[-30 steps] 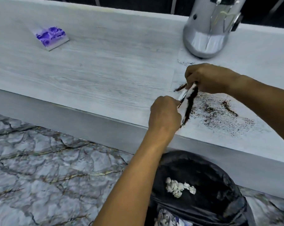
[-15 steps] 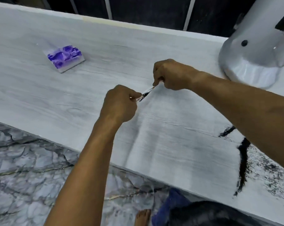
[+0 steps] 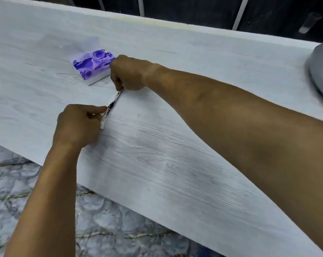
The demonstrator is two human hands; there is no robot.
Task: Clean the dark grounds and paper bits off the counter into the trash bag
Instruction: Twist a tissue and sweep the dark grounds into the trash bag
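Both hands pinch a folded white paper [image 3: 114, 102] with dark grounds caught in its crease. My left hand [image 3: 79, 123] grips its near end. My right hand [image 3: 128, 73] grips its far end. The paper hangs stretched between them, just above the pale wood-grain counter [image 3: 157, 154]. Neither the spilled grounds on the counter nor the trash bag is in view.
A purple-and-white packet [image 3: 93, 65] lies on the counter just left of my right hand. The base of a silver appliance [image 3: 321, 71] shows at the right edge. The counter's front edge runs diagonally, with marbled floor [image 3: 18, 182] below it.
Both hands have carried the folded paper leftward along the counter, away from the spill and the trash bag, to beside the purple packet. The spill and the bag have left the view.
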